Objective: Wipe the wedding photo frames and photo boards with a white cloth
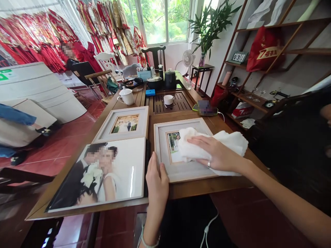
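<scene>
A pale picture frame [161,137] with a small photo in its middle lies flat on the wooden table [178,191] before me. My left hand [157,175] rests against the frame's left edge, thumb apart from the fingers. On the frame's glass, my right hand [216,151] presses a bunched white cloth [231,143], which covers part of the photo and the frame's right side. To the left lie a second pale frame [103,124] with a small wedding photo and, nearer me, a large glossy photo panel [124,172] of a couple.
Behind the frames are a white lidded mug [126,95], a slatted tea tray [160,108] with a white cup [168,100], a dark pot [170,79] and a phone [207,108] on a cable. A shelf unit [258,69] stands at right. People are at left.
</scene>
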{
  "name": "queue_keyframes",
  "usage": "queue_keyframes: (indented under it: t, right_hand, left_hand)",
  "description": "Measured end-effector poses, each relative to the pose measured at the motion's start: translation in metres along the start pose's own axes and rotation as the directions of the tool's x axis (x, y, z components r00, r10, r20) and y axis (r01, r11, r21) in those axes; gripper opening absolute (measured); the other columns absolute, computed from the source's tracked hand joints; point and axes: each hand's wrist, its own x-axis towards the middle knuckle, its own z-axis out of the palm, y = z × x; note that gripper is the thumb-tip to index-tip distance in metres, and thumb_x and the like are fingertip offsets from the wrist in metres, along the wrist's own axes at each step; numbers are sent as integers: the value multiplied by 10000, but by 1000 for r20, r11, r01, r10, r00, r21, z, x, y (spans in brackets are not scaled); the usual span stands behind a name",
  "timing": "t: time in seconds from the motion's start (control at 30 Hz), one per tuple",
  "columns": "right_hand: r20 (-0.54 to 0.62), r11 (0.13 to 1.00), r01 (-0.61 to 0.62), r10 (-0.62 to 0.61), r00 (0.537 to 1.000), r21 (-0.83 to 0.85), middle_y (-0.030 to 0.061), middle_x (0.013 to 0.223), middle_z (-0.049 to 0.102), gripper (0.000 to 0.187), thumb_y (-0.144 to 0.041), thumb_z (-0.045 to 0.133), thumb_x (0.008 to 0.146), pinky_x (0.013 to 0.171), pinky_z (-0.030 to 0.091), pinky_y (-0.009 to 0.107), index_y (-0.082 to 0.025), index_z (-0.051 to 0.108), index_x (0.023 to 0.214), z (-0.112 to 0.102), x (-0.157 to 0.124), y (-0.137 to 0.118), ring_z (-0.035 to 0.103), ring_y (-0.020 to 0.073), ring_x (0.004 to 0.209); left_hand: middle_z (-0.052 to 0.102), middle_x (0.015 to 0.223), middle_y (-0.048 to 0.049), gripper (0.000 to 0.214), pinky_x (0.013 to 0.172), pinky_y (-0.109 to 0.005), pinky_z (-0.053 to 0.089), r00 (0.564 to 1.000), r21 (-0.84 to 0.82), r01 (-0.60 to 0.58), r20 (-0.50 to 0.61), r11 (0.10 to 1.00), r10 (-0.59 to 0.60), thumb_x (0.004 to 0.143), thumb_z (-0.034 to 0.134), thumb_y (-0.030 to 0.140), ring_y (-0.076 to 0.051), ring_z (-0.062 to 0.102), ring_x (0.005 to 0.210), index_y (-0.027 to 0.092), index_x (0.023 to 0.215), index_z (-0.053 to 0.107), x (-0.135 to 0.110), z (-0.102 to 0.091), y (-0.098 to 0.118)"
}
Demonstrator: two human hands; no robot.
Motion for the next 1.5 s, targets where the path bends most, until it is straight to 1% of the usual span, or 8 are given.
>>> queue_keyframes:
  t: [0.23,0.4,0.63,0.83,1.0,1.2,1.37,1.5]
  right_hand:
    - [-43,989,40,-35,998,142,97,1347,608,615,-272,624,861,973,545,419,-279,424,1443,-23,-38,-16,602,280,1212]
    - [-39,1000,12,-11,999,27,111,1377,584,581,-278,630,864,983,534,435,-270,462,1420,-15,-42,-18,587,289,1230]
    - [-158,947,-263,236,959,-185,124,1396,578,558,-378,567,901,948,493,549,-237,454,1428,2,8,28,571,345,1223]
    - [-197,909,-412,392,899,-70,156,1459,519,585,-380,496,923,1032,431,554,-148,425,1455,6,62,42,518,370,1280]
    - [-106,956,-288,292,950,49,157,1442,539,554,-372,453,960,1059,406,555,-159,410,1469,19,67,13,524,350,1276]
    - [44,983,-3,-5,999,186,109,1403,576,529,-347,519,954,1051,443,494,-252,411,1462,14,22,-41,546,274,1254]
    - [-1,991,129,-129,992,36,122,1331,576,658,-200,579,851,977,495,469,-280,397,1477,1,-16,-46,562,288,1208]
    - [-74,985,1,-14,997,-172,131,1345,563,625,-223,565,882,924,501,491,-305,395,1478,-2,-27,-27,561,318,1195]
  left_hand:
    - [587,1387,-204,469,1090,-461,464,999,16,10,50,1000,-10,944,429,242,-292,567,1294,69,1367,530,1,-1,1]
    - [581,1389,-215,471,1099,-456,456,999,20,22,37,1000,-23,950,405,239,-291,557,1304,51,1364,526,0,2,3]
    - [570,1396,-226,472,1093,-470,459,998,-5,15,61,1000,-15,954,396,250,-297,551,1309,47,1362,521,3,4,2]
    - [573,1386,-223,466,1110,-460,436,1000,-34,30,-3,999,-30,948,396,249,-293,549,1304,63,1355,527,1,12,2]
    - [567,1385,-211,459,1131,-474,398,997,-62,56,-54,997,-60,946,400,247,-294,533,1310,91,1360,521,-1,18,2]
    - [560,1379,-219,463,1121,-484,401,998,-72,40,-44,997,-43,949,391,244,-297,533,1304,88,1369,505,-1,16,3]
    - [560,1383,-220,464,1118,-493,405,998,-80,49,-33,996,-52,947,399,245,-300,534,1302,83,1369,505,-1,14,5]
    - [541,1401,-237,477,1140,-489,383,998,-69,68,-4,995,-68,952,385,243,-302,511,1329,53,1377,490,0,12,8]
